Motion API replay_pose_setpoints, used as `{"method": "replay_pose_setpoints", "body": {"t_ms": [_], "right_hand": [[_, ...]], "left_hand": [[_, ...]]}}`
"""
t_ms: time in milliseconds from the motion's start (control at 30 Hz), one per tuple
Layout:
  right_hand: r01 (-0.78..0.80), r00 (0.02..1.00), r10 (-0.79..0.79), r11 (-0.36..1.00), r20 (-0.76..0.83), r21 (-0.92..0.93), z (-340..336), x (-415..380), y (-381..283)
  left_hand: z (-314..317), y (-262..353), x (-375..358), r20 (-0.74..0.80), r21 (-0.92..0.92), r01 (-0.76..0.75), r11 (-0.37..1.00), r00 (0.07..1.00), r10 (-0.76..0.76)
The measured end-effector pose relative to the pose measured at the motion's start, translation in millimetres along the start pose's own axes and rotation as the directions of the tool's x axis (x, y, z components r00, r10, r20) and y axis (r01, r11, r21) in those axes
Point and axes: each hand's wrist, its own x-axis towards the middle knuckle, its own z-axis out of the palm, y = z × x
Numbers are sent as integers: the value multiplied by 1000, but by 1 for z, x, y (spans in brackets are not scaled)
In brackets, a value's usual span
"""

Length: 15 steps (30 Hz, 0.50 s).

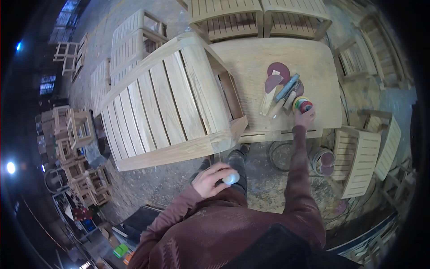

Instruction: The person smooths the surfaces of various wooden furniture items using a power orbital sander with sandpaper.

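Note:
My left hand [211, 180] is in front of my body, its fingers wrapped round a small bottle-like thing with a pale blue-white end [231, 179]. Reaching forward, my right hand [305, 118] is closed on a round red thing [305, 106] at the worktable's near right part. A yellow-and-green ring [297, 104] shows against it. Close by lie a blue tool [287, 87], some slim light-coloured tools [277, 107] and maroon sanding discs [278, 71]. The slatted wooden piece [156, 101] stands tilted at the worktable's left, apart from both hands.
The wooden worktable [251, 51] is in front of me. More slatted furniture [226, 22] stands behind it, with slatted pieces [358, 157] at the right. A bucket [320, 162] with discs and a dark hose [272, 157] are on the floor. Wooden frames [80, 130] are stacked at left.

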Motion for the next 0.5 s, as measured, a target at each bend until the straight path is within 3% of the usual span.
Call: {"method": "replay_pose_setpoints", "body": {"t_ms": [67,100,133,200,233,300,333,367,400,433,500], "right_hand": [[302,914,-390,838,111,456,-40,-34,-28],[37,811,-429,716,397,697,-73,-55,-46],[43,703,-591,590,396,806,-96,-78,-50],[16,441,-787,487,431,873,-171,-97,-88],[19,433,-792,486,431,874,-189,-106,-96],[-211,371,-753,502,544,839,-211,-116,-100],[-206,365,-754,507,546,837,-207,-116,-95],[-74,422,-745,540,517,839,-197,-117,-86],[55,474,-739,567,478,822,-184,-117,-76],[56,471,-740,568,480,821,-167,-116,-66],[-145,659,-526,613,537,777,-123,-109,-45]], "left_hand": [[3,14,22,-23,90,-88,992,996,90],[8,22,32,-34,89,-85,992,996,88],[13,30,42,-112,149,-79,986,989,96],[20,35,60,-195,213,-69,975,974,112],[26,32,68,-232,267,-130,955,953,194],[36,26,76,-277,312,-179,933,922,269],[40,23,80,-257,334,-204,920,920,297],[42,21,81,-235,356,-229,906,916,324],[41,22,81,-165,288,-181,940,958,235],[40,21,79,-168,286,-178,941,958,233],[36,18,71,-122,229,-151,962,976,182]]}}
